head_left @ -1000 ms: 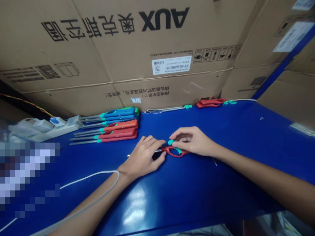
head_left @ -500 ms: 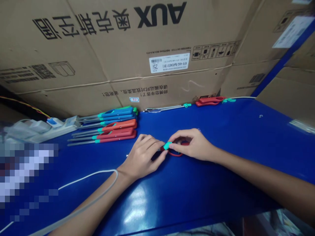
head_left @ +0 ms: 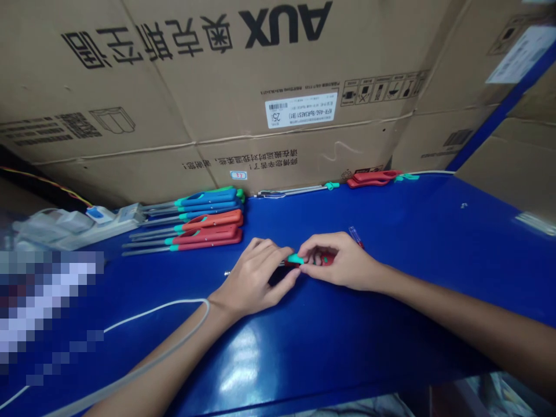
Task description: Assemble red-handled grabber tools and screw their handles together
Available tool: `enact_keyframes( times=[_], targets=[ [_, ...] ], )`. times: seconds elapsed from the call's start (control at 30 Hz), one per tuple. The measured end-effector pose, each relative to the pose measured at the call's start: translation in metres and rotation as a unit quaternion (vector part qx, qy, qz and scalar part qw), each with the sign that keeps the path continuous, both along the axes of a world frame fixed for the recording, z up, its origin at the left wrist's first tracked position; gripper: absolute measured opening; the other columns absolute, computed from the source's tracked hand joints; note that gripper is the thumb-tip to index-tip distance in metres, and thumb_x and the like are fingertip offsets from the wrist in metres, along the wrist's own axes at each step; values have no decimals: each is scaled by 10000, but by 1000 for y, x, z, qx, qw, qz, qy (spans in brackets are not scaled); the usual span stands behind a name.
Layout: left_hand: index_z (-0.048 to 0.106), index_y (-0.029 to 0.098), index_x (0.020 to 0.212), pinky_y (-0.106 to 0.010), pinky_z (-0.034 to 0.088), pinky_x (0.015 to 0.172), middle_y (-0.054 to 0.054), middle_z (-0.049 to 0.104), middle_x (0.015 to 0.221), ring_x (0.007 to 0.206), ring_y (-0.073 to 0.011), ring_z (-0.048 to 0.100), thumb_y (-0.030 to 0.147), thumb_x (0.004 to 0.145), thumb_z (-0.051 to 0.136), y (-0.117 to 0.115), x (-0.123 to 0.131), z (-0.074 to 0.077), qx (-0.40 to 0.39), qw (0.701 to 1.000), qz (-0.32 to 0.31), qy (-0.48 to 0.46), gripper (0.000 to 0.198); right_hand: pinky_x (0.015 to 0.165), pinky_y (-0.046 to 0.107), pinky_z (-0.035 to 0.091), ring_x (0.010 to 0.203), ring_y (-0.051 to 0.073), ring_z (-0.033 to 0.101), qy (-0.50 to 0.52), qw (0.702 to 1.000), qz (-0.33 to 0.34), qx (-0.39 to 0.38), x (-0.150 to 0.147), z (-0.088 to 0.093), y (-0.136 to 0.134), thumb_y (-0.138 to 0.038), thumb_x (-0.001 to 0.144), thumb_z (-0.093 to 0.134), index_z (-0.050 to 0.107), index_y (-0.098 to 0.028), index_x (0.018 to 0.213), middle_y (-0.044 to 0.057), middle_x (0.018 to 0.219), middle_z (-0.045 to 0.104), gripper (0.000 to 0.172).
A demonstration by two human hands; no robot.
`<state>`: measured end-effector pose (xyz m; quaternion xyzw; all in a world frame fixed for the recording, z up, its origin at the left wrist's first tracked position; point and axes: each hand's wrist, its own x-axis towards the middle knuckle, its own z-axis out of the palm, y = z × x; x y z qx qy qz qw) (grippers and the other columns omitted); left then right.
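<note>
A red long-nosed lighter (head_left: 327, 260) is between my two hands on the blue table, partly hidden by my fingers. My left hand (head_left: 259, 273) is closed around its rod end, thumb and fingertips at the green collar (head_left: 296, 259). A small metal tip (head_left: 226, 273) shows beyond the left hand. My right hand (head_left: 343, 259) pinches the lighter at the right side of the collar, with its fingers curled over the red handle. Just behind the right hand lies a small clear, purple-tinted piece (head_left: 355, 236).
Several assembled lighters (head_left: 208, 234) in red, orange and blue lie at the back left, beside a power strip (head_left: 117, 223). Metal rods (head_left: 299, 190) and red handle shells (head_left: 373, 179) lie along the large carton (head_left: 226, 127). A white cord (head_left: 156, 307) loops over my left forearm.
The green collar has turned and now lies more level along the lighter. My right fingers have curled further over the red handle, and the purple-tinted piece behind them shows more.
</note>
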<state>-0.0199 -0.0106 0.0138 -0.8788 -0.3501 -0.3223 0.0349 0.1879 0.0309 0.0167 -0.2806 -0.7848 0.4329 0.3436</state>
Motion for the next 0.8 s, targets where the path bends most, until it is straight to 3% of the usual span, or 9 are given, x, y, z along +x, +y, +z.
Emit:
enact_keyframes(
  times=[0.2,0.37,0.43,0.53,0.63,0.8],
  targets=[
    [593,129,1000,-336,461,723,-85,681,879,768,-175,588,207,929,542,0,1,0,-14,1000,4,-3,118,557,214,461,604,92,550,-3,1000,2,17,-1,-3,0,-193,752,687,659,-151,817,9,729,649,81],
    [591,140,908,-324,468,708,-70,675,833,745,-167,592,221,933,533,0,0,0,-22,1000,6,-1,103,627,249,495,667,120,592,-36,995,-2,89,2,-2,1,-197,804,652,660,-159,838,26,784,669,51],
    [602,141,934,-333,477,718,-70,669,836,746,-172,587,235,940,520,1,-2,1,-24,999,19,18,125,752,303,518,811,164,626,-82,987,3,140,6,0,2,-240,812,667,673,-167,940,54,900,683,147],
    [570,116,1181,-362,505,761,-105,658,944,835,-202,577,224,954,482,6,-10,0,-48,996,61,48,266,930,437,478,1081,267,569,-205,958,43,196,11,1,6,-411,751,746,648,-190,1154,109,1140,638,471],
    [606,108,1175,-385,514,813,-114,643,968,903,-220,565,198,965,452,11,-20,-1,-73,992,79,69,275,919,465,475,1066,284,562,-283,934,48,213,14,-1,11,-512,798,675,687,-194,1087,117,1145,622,430],
    [624,121,1145,-395,514,851,-108,649,998,922,-216,573,195,967,458,19,-35,-5,-70,991,98,52,254,810,392,497,954,264,614,-324,912,15,250,19,-2,22,-480,886,563,665,-168,1001,111,1011,654,348]
  ],
)
